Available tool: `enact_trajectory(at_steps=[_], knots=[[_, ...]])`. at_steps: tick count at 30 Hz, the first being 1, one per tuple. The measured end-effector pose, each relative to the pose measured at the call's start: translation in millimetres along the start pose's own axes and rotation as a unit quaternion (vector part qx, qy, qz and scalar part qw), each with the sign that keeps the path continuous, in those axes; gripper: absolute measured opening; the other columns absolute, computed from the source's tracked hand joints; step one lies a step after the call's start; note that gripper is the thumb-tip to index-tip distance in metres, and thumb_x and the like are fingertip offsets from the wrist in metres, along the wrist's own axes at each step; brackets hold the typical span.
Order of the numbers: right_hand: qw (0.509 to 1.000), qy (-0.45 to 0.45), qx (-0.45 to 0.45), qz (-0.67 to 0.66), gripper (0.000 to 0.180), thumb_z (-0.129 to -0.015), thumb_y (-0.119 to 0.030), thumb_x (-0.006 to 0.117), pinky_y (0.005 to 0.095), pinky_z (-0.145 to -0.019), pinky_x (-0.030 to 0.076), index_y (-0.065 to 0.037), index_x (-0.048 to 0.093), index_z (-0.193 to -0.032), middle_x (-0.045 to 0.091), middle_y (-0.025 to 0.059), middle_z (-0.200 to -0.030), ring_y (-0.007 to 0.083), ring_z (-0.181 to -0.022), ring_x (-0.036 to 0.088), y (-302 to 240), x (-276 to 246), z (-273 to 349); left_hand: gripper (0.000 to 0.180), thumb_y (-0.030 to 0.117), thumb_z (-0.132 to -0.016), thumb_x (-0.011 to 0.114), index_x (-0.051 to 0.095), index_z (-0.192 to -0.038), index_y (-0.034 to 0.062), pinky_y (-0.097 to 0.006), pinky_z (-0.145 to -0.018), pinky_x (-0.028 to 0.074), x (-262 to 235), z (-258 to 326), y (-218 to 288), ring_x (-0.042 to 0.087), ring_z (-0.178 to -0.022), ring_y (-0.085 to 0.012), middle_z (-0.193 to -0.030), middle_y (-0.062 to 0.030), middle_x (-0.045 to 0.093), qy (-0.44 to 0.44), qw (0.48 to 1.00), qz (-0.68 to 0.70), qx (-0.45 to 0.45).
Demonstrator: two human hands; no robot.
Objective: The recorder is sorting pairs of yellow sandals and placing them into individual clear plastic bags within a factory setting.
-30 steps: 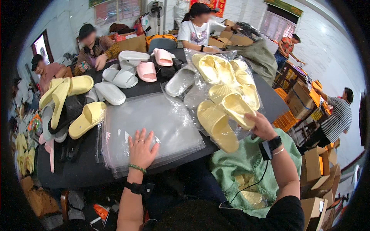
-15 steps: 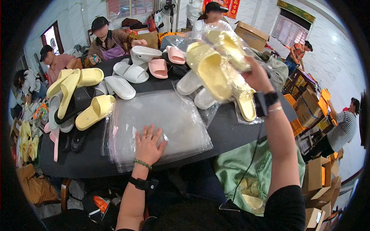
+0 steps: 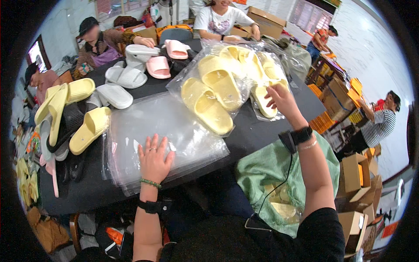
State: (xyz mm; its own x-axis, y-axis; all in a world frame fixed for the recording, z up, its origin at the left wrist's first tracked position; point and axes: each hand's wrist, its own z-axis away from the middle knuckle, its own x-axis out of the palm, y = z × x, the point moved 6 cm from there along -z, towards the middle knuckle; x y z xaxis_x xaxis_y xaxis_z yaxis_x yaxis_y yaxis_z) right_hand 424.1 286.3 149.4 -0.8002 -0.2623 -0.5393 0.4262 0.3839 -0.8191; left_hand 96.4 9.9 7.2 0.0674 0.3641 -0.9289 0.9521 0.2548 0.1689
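Note:
My left hand lies flat, fingers spread, on a stack of clear plastic bags in the middle of the black table. At the right, my right hand hovers with loosely bent, parted fingers over a bagged yellow slide slipper; nothing shows in its grip. Beyond the stack, a pair of yellow slippers in clear film rests partly over the bags' right edge. Further bagged yellow slippers are heaped behind it.
Loose yellow slippers, white slippers and pink slippers lie along the left and far side. A green sack with slippers inside is at my right. Cardboard boxes stand farther right. Several people are around the table and room.
My right hand has let go of the bagged yellow slippers, which now lie on the table, and has come lower. My left hand stays on the bags. The whole view has shifted.

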Motion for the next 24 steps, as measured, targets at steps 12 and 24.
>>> enact_trajectory(at_steps=[12, 24], knots=[[0.924, -0.135, 0.236, 0.27, 0.042, -0.091, -0.04, 0.057, 0.0457, -0.076, 0.05, 0.001, 0.066, -0.093, 0.067, 0.0229, -0.09, 0.0396, -0.083, 0.064, 285.9, 12.9, 316.9, 0.055, 0.046, -0.097, 0.046, 0.042, -0.146, 0.0203, -0.056, -0.115, 0.016, 18.3, -9.7, -7.5, 0.029, -0.143, -0.0335, -0.153, -0.0122, 0.035, -0.054, 0.995, -0.079, 0.005], [0.709, -0.345, 0.493, 0.368, 0.022, -0.076, -0.023, 0.061, 0.0433, -0.075, 0.053, -0.006, 0.07, -0.087, 0.07, 0.0171, -0.095, 0.0335, -0.089, 0.068, 346.4, -39.3, 576.5, 0.053, 0.047, -0.101, 0.038, 0.036, -0.149, 0.0254, -0.06, -0.113, 0.017, 39.2, -9.9, -25.8, 0.028, -0.144, -0.0297, -0.157, -0.005, 0.03, -0.032, 0.991, -0.129, 0.035]])
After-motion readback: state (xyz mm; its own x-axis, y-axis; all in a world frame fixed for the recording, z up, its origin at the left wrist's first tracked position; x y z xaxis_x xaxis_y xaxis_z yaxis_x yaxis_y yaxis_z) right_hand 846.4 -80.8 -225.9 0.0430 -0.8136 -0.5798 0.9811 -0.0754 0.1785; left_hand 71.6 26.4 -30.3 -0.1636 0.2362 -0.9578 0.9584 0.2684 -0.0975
